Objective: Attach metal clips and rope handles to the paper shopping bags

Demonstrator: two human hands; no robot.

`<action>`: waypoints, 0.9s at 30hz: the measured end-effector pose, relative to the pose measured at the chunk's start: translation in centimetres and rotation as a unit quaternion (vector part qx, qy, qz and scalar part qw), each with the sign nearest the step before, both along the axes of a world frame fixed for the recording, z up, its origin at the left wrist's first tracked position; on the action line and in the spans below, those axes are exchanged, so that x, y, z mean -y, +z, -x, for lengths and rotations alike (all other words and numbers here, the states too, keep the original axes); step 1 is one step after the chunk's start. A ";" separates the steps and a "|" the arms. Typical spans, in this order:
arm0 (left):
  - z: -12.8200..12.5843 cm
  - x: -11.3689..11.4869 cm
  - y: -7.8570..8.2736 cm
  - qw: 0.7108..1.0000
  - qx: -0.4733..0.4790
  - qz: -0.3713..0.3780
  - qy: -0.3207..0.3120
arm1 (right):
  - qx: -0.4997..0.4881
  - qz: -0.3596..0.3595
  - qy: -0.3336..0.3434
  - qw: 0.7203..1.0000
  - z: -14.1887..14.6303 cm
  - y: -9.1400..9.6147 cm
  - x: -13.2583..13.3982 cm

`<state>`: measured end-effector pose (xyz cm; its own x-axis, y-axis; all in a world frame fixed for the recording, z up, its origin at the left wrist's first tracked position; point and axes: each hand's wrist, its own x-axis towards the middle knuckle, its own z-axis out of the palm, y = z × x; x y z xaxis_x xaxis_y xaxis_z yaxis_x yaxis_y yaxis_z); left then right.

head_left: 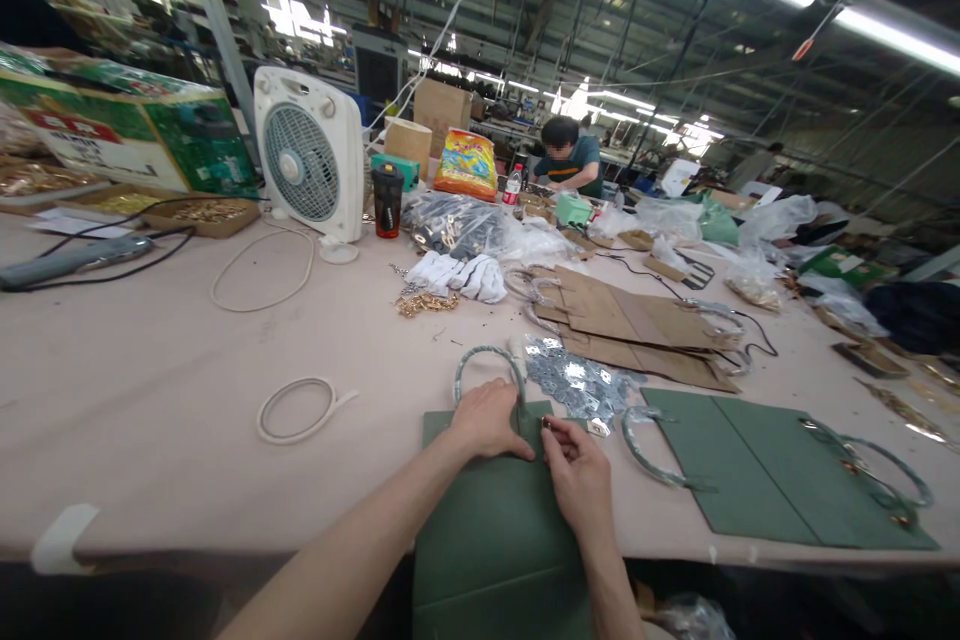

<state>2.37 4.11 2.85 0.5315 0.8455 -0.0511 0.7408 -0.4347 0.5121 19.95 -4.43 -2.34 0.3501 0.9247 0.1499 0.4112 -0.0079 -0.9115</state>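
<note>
A dark green flat bag panel (491,530) lies at the table's near edge in front of me, with a wrapped green loop handle (480,360) standing up from its top edge. My left hand (489,417) rests closed over the panel's top edge at the foot of that handle. My right hand (576,470) sits just to the right, its fingertips pinched on a small metal fitting (547,423) at the same edge. A heap of small silvery packets (577,382) lies just beyond my hands.
More green panels with handles (772,465) lie to the right, brown ones (637,325) behind. White gloves (459,275), a white fan (309,152), a black cup (388,200), a cord loop (296,410) and trays of gold parts (199,213) stand around. A person (568,158) works at the far end.
</note>
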 end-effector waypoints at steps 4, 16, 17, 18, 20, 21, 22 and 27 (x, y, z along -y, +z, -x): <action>0.1 0.0 -0.4 1.000 0.011 -0.006 0.003 | 0.045 -0.003 -0.003 0.999 0.4 0.1 -0.1; 0.5 1.1 0.3 0.995 0.098 0.010 0.017 | 0.024 -0.017 -0.011 0.999 1.2 1.8 1.6; 0.6 1.3 0.6 0.993 0.117 0.018 0.023 | -0.033 -0.029 -0.012 0.999 0.8 2.1 2.2; 0.7 1.5 1.0 0.990 0.135 0.027 0.031 | -0.095 -0.048 -0.021 0.994 0.2 2.5 3.0; 1.0 2.0 2.2 0.984 0.168 0.038 0.040 | -0.217 -0.098 -0.051 0.970 -1.2 3.3 4.5; 1.2 2.4 3.0 0.981 0.187 0.039 0.039 | -0.267 -0.123 -0.066 0.954 -2.0 3.8 5.3; 1.4 2.9 4.0 0.976 0.211 0.038 0.034 | -0.303 -0.135 -0.072 0.941 -2.9 4.3 6.0; 2.0 5.5 9.1 0.917 0.398 0.017 -0.032 | -0.348 0.022 0.098 0.932 -5.3 7.3 8.6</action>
